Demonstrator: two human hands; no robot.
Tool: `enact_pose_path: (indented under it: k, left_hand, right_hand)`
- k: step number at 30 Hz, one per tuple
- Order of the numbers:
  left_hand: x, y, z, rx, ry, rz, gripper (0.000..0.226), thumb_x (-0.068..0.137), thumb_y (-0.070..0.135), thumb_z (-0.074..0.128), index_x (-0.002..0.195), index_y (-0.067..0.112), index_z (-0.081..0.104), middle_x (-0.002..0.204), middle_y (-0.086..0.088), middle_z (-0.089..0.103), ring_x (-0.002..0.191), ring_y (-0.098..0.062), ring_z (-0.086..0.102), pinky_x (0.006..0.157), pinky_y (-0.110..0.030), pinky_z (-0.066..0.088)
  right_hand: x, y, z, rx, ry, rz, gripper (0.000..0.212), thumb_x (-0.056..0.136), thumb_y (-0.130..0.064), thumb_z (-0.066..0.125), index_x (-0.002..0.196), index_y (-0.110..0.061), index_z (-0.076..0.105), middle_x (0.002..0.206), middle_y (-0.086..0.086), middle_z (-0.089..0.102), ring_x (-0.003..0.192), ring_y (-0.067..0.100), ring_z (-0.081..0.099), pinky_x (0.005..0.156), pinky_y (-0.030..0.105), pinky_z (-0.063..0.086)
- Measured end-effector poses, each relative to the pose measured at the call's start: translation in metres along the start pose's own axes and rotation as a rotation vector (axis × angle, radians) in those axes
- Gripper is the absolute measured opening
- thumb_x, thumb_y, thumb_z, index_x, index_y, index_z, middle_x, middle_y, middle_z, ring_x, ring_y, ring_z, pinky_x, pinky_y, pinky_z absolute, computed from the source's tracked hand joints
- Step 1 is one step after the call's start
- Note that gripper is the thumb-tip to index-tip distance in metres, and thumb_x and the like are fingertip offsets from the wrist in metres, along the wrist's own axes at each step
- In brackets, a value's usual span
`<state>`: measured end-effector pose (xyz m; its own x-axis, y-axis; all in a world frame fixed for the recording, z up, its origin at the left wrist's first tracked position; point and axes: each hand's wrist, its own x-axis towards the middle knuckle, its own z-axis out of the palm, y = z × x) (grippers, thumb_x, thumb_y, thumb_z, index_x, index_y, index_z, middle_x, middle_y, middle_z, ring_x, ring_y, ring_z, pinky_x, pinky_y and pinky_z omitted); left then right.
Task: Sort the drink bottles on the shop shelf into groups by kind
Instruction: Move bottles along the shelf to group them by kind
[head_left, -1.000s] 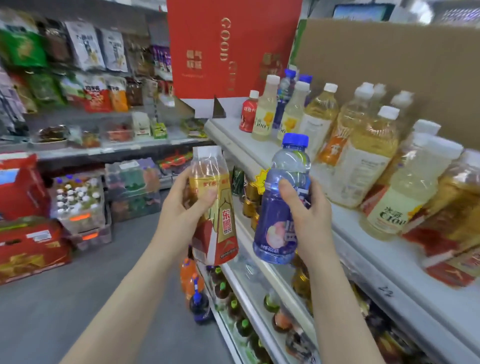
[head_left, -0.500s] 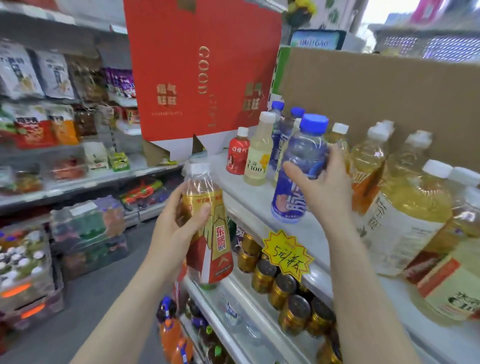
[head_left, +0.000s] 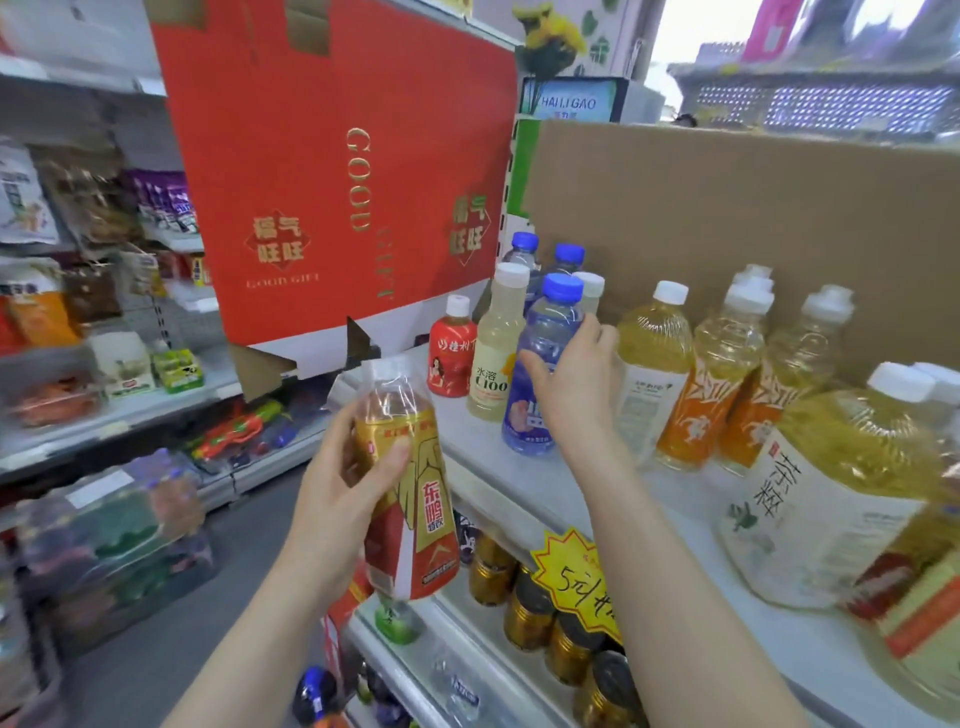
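My left hand (head_left: 343, 493) grips a gold-and-red labelled bottle (head_left: 410, 493) in front of the shelf edge, tilted slightly. My right hand (head_left: 576, 384) is wrapped round a blue-capped bottle with a purple-blue label (head_left: 537, 374), which stands on the white top shelf (head_left: 519, 467). Just left of it stand a pale yellow C100 bottle (head_left: 496, 348) and a small red bottle (head_left: 451, 353). Two more blue-capped bottles (head_left: 566, 257) stand behind. Yellow tea bottles with orange labels (head_left: 711, 379) line the shelf to the right.
A brown cardboard sheet (head_left: 727, 208) backs the top shelf and a red gift box (head_left: 332, 171) hangs at its left end. Gold cans (head_left: 524, 613) and a yellow price tag (head_left: 576, 577) fill the shelf below. Snack racks (head_left: 93, 312) line the aisle on the left.
My right hand has carried the blue-capped bottle up and forward from the air onto the top shelf beside the C100 bottle. My left hand has kept its bottle in about the same place.
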<state>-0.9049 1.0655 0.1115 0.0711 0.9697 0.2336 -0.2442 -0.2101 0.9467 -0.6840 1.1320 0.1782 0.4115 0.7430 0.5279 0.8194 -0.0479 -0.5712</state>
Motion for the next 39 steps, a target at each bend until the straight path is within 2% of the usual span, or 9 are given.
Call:
enact_pose_path:
  k: [6,9,13,16,23,26,30,34,39]
  left_hand:
    - [0.007,0.0,-0.001,0.006,-0.074,-0.018,0.074,0.062,0.054,0.077,0.133,0.045,0.053,0.121,0.006,0.069,0.111,-0.02,0.068,0.093,-0.052,0.055]
    - [0.003,-0.002,0.004,0.027,-0.124,-0.036,0.068,0.063,0.051,0.079,0.127,0.053,0.054,0.123,0.009,0.068,0.114,-0.017,0.066,0.096,-0.051,0.053]
    - [-0.014,-0.004,0.029,0.084,-0.225,-0.045,0.066,0.072,0.04,0.083,0.132,0.042,0.054,0.121,0.012,0.069,0.11,-0.008,0.066,0.091,-0.035,0.055]
    - [-0.034,-0.006,0.059,0.113,-0.318,-0.045,0.066,0.066,0.03,0.089,0.122,0.039,0.057,0.107,0.007,0.072,0.096,-0.005,0.07,0.078,-0.025,0.056]
    - [-0.091,-0.003,0.138,0.15,-0.679,-0.009,0.054,0.08,0.02,0.081,0.116,0.049,0.053,0.11,0.018,0.065,0.096,0.015,0.061,0.084,-0.013,0.051]
    - [-0.094,0.015,0.175,0.174,-0.801,0.106,0.053,0.073,0.052,0.074,0.122,0.047,0.055,0.117,0.024,0.064,0.116,0.008,0.057,0.103,-0.026,0.047]
    - [-0.09,0.041,0.235,0.307,-0.804,0.42,0.044,0.084,0.045,0.07,0.124,0.044,0.053,0.125,0.022,0.058,0.123,0.003,0.051,0.107,-0.028,0.042]
    - [-0.089,0.064,0.305,0.55,-0.724,0.818,0.052,0.087,0.033,0.071,0.135,0.025,0.055,0.136,0.006,0.053,0.128,-0.012,0.045,0.106,-0.024,0.033]
    - [-0.08,0.055,0.368,0.879,-0.672,0.878,0.061,0.09,0.032,0.068,0.145,0.019,0.046,0.147,-0.005,0.043,0.136,-0.028,0.039,0.11,-0.043,0.039]
  right_hand:
    - [-0.004,0.003,0.003,-0.09,0.029,-0.011,0.078,0.088,-0.038,0.074,0.149,-0.01,0.033,0.133,0.012,0.049,0.12,0.029,0.05,0.094,0.036,0.043]
    - [-0.027,0.0,-0.023,0.061,0.0,-0.026,0.079,0.093,-0.037,0.069,0.156,-0.017,0.026,0.143,0.009,0.043,0.128,0.023,0.048,0.1,0.033,0.042]
    - [-0.083,-0.019,-0.072,0.327,-0.247,-0.001,0.063,0.091,-0.056,0.061,0.146,-0.028,0.044,0.112,-0.014,0.063,0.101,0.002,0.062,0.089,0.029,0.052]
    - [-0.122,-0.015,-0.092,0.304,-0.334,0.045,0.064,0.079,-0.068,0.065,0.132,-0.035,0.053,0.104,-0.015,0.067,0.092,0.0,0.066,0.083,0.03,0.055]
    - [-0.185,0.034,-0.182,0.253,-0.113,0.283,0.035,0.086,-0.053,0.069,0.114,-0.035,0.061,0.104,-0.012,0.072,0.095,0.004,0.068,0.088,0.041,0.057]
    - [-0.204,0.051,-0.237,0.215,0.049,0.303,0.033,0.089,-0.053,0.067,0.115,-0.035,0.06,0.104,-0.016,0.071,0.095,-0.001,0.067,0.085,0.034,0.058]
    - [-0.219,0.08,-0.315,0.12,0.275,0.341,0.025,0.089,-0.052,0.068,0.107,-0.039,0.057,0.097,-0.027,0.068,0.087,-0.007,0.065,0.072,0.02,0.053]
    - [-0.217,0.12,-0.386,-0.101,0.454,0.379,0.032,0.089,-0.051,0.067,0.112,-0.031,0.056,0.087,-0.017,0.065,0.077,-0.007,0.06,0.062,0.019,0.042]
    - [-0.205,0.174,-0.426,-0.195,0.446,0.38,0.042,0.089,-0.05,0.067,0.122,-0.03,0.05,0.095,-0.022,0.059,0.085,-0.006,0.055,0.067,0.026,0.043]
